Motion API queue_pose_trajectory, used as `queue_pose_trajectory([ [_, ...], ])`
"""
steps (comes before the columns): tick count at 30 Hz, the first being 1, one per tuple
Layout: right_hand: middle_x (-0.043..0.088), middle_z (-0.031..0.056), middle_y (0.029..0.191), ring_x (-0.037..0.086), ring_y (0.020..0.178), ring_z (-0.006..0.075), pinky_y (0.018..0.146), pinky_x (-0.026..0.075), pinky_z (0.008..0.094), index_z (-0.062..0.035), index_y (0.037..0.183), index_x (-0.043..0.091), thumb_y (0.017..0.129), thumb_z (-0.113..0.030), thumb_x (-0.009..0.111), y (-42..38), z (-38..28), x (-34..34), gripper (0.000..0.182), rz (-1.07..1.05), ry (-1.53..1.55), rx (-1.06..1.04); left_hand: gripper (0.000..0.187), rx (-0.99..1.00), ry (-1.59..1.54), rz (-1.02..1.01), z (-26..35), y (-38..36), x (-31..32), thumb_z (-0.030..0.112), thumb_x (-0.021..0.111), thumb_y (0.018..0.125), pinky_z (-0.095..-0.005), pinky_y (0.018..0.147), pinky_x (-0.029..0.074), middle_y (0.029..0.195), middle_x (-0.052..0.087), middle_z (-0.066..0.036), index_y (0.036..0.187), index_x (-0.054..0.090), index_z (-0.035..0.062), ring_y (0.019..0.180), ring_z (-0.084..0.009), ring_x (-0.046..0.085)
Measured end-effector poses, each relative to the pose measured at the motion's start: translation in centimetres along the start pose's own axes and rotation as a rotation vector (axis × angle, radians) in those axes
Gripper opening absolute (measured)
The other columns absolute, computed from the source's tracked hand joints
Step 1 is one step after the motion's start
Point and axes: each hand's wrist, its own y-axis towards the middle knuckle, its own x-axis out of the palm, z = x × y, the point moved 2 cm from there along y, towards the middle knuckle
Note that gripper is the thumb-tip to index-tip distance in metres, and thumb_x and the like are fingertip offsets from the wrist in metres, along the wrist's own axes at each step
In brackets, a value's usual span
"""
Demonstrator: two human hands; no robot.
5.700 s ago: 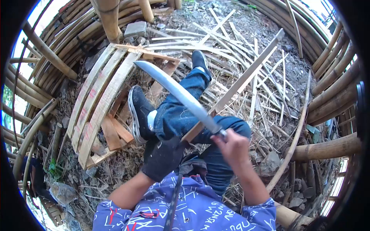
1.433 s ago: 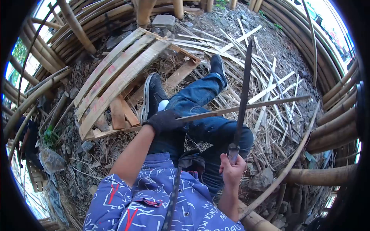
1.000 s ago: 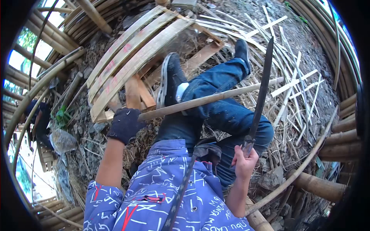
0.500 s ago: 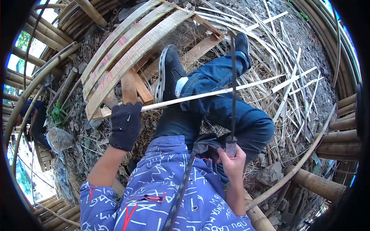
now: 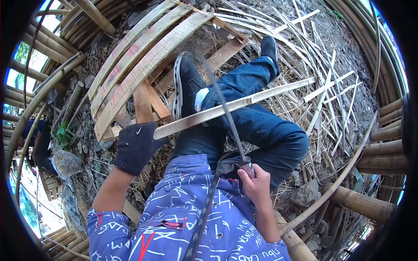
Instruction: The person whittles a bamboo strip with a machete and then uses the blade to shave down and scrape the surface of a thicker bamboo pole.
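Observation:
My left hand [image 5: 136,148], in a black knitted glove, is closed around the near end of a split bamboo strip [image 5: 198,118]. The strip runs to the upper right across my legs, its broad pale face and a node showing. In my bare right hand [image 5: 256,183] is the handle of a long-bladed knife [image 5: 231,124], thumb along the grip. Its thin blade points up and to the left and crosses over the strip in this view. Toward the tip the blade is blurred.
A slatted wooden pallet [image 5: 150,63] lies at the upper left beside my shoe [image 5: 188,80]. Split bamboo strips [image 5: 324,89] litter the ground to the right. Bamboo poles [image 5: 359,202] surround the spot, with a rock [image 5: 306,194] nearby. Another person [image 5: 41,145] is at far left.
The knife blade has swung left from near upright to a slant over the strip. My left hand has turned the strip, so its broad face shows instead of its narrow edge.

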Motion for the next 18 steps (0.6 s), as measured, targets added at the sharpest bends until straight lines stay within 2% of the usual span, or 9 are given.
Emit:
queue_pose_trajectory([
  [2, 0.055, 0.0142, 0.054, 0.059, 0.048, 0.0223, 0.047, 0.042, 0.0331, 0.0014, 0.075, 0.061, 0.081, -0.024, 0.072, 0.4, -1.3, -0.4, 0.029, -0.032, -0.023, -0.03, 0.045, 0.042, 0.024, -0.002, 0.2, -0.1, -0.1, 0.028, 0.08, 0.067, -0.0415, 0.071, 0.045, 0.08, 0.061, -0.01, 0.101, 0.059, 0.0073, 0.08, -0.0292, 0.061],
  [3, 0.055, 0.0142, 0.054, 0.059, 0.048, 0.0223, 0.047, 0.042, 0.0331, 0.0014, 0.075, 0.061, 0.081, -0.024, 0.072, 0.5, -1.4, -0.5, 0.029, -0.025, -0.024, -0.028, 0.045, 0.077, 0.018, 0.038, 0.1, -0.3, -0.1, 0.027, 0.079, 0.068, -0.0411, 0.071, 0.045, 0.082, 0.061, -0.009, 0.103, 0.059, 0.0079, 0.079, -0.0282, 0.06],
  [5, 0.058, 0.0173, 0.057, 0.061, 0.052, 0.0313, 0.049, 0.044, 0.0366, 0.001, 0.075, 0.061, 0.081, -0.026, 0.072, 0.7, -1.7, -0.4, 0.03, -0.119, -0.111, -0.041, 0.045, 0.118, 0.009, 0.078, 0.3, -0.7, -0.2, 0.027, 0.078, 0.069, -0.0406, 0.072, 0.045, 0.085, 0.062, -0.008, 0.105, 0.059, 0.0085, 0.078, -0.0271, 0.06],
  [8, 0.058, 0.0192, 0.06, 0.06, 0.055, 0.0357, 0.05, 0.045, 0.0393, 0.0007, 0.076, 0.061, 0.081, -0.029, 0.072, 1.4, -1.9, -0.3, 0.032, -0.153, -0.172, -0.067, 0.04, 0.172, 0.054, 0.159, 1.0, -1.2, -0.8, 0.022, 0.078, 0.071, -0.039, 0.073, 0.044, 0.088, 0.062, -0.005, 0.105, 0.06, 0.0108, 0.079, -0.0248, 0.059],
  [11, 0.059, 0.0198, 0.061, 0.061, 0.056, 0.0368, 0.05, 0.045, 0.0408, 0.0001, 0.076, 0.061, 0.081, -0.031, 0.072, 2.5, -1.8, -1.2, 0.033, -0.076, -0.209, -0.07, 0.038, 0.196, 0.094, 0.253, 1.9, -1.6, -2.0, 0.015, 0.077, 0.073, -0.0378, 0.072, 0.043, 0.091, 0.062, -0.003, 0.107, 0.06, 0.0136, 0.079, -0.0229, 0.058],
  [13, 0.059, 0.0203, 0.061, 0.061, 0.058, 0.0376, 0.05, 0.045, 0.0415, 0.0001, 0.074, 0.06, 0.082, -0.032, 0.071, 3.6, -1.0, -2.3, 0.034, 0.022, -0.198, -0.097, 0.036, 0.239, 0.133, 0.362, 2.6, -1.9, -3.3, 0.012, 0.075, 0.073, -0.0426, 0.059, 0.045, 0.079, 0.061, -0.008, 0.105, 0.057, 0.0099, 0.068, -0.0301, 0.06],
  [14, 0.059, 0.0201, 0.061, 0.062, 0.058, 0.0373, 0.05, 0.045, 0.0413, 0.0002, 0.074, 0.06, 0.082, -0.031, 0.07, 4.2, -0.7, -2.9, 0.034, 0.049, -0.223, -0.082, 0.036, 0.242, 0.135, 0.366, 2.6, -2.0, -3.8, 0.012, 0.075, 0.073, -0.0426, 0.059, 0.045, 0.079, 0.061, -0.008, 0.105, 0.057, 0.0099, 0.068, -0.0301, 0.06],
  [17, 0.06, 0.0189, 0.061, 0.063, 0.057, 0.0358, 0.048, 0.045, 0.0408, 0.0001, 0.073, 0.061, 0.083, -0.032, 0.07, 5.1, -0.4, -4.2, 0.035, 0.091, -0.294, -0.003, 0.043, 0.189, 0.153, 0.278, 2.4, -3.0, -4.0, 0.011, 0.075, 0.074, -0.0405, 0.074, 0.044, 0.093, 0.061, -0.006, 0.113, 0.055, 0.0106, 0.085, -0.0287, 0.059],
  [18, 0.06, 0.0189, 0.061, 0.063, 0.057, 0.0358, 0.048, 0.045, 0.0408, 0.0001, 0.073, 0.061, 0.083, -0.032, 0.07, 5.1, -0.4, -4.4, 0.035, 0.095, -0.295, -0.002, 0.043, 0.192, 0.152, 0.28, 2.4, -2.9, -4.0, 0.011, 0.075, 0.074, -0.0405, 0.074, 0.044, 0.093, 0.061, -0.006, 0.113, 0.055, 0.0106, 0.085, -0.0287, 0.059],
])
